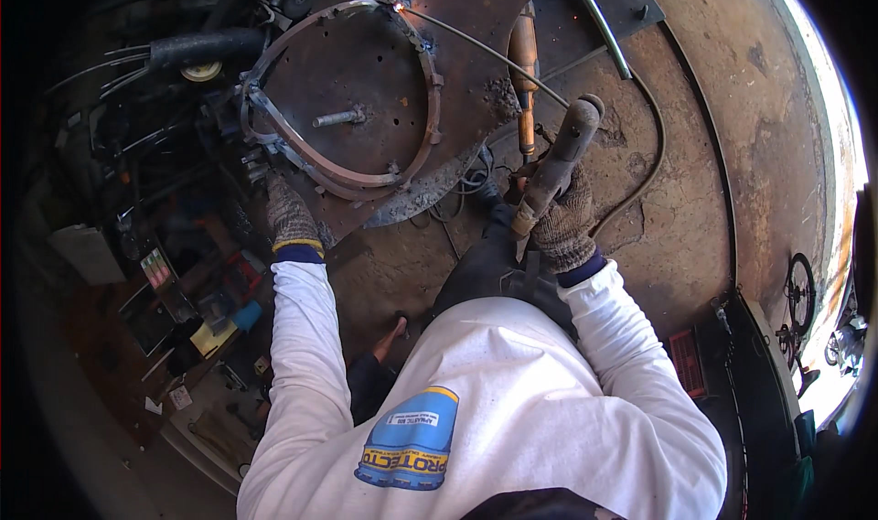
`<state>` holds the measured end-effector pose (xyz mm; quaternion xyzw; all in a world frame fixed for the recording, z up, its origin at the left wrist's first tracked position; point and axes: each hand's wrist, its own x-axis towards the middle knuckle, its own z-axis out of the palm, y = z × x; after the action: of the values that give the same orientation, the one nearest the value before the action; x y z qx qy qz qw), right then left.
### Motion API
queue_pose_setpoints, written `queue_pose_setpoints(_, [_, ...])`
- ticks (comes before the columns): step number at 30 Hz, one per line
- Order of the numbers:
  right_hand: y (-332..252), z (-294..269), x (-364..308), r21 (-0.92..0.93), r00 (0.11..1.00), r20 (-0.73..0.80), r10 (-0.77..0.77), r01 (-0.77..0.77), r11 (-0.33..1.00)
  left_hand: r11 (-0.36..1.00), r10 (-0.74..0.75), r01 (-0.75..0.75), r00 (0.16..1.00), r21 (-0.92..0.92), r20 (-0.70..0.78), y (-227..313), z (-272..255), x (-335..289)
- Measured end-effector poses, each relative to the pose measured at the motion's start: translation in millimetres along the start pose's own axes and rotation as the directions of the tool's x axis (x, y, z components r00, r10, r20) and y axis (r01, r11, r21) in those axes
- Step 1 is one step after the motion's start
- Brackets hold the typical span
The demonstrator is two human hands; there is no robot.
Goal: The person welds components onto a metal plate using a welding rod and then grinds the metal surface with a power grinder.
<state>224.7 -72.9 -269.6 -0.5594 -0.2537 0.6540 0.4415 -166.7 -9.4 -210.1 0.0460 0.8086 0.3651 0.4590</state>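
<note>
Right hand [562,232]: gloved in knit fabric, closed around the grip of the electrode holder [558,159]. Holder angled up and away from the body, lying to the right of the steel plate [366,72]. Thin welding rod [476,46] running from the holder's head up and leftward across the plate to the metal ring [343,177]. Bright spark [400,7] at the rod tip, at the far upper edge of the ring, with small glowing flecks scattered just right of the plate.

Left hand [290,214]: gloved likewise, placed at the near left edge of the plate, touching or pressing the ring's lower rim; fingers curled, but whether clamped on anything cannot be told.

Ring: flat strip bent to a hoop, lying on the rusty plate, with small tabs along its right side. Bolt [340,117] lying on the plate inside the ring, near centre.

Cable [645,145]: curving over the floor [677,246] to the right of the plate, running back toward the holder. Hammer [599,21] lying beyond the plate's upper right corner. Dark hoses and clutter to the left of the plate, details unclear. White long sleeves entering from the lower edge, below the plate.
</note>
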Motion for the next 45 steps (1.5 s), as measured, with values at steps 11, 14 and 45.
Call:
queue_pose_setpoints(11, [5.3,-0.8,3.8,-0.085,0.981,0.059,-0.186,0.190,0.978,0.839,0.366,-0.249,0.916,0.483,-0.164,-18.4,-29.6,22.1])
queue_pose_setpoints(14, [12.9,0.1,6.8,-0.010,0.991,0.061,-0.117,0.118,0.993,0.787,0.416,-0.253,0.891,0.563,-0.180,-18.8,-26.2,15.9])
queue_pose_setpoints(45, [9.7,2.4,3.0,-0.037,1.000,0.000,-0.028,0.028,0.999,0.985,0.137,-0.139,0.990,0.097,0.031,-14.6,-26.7,41.7])
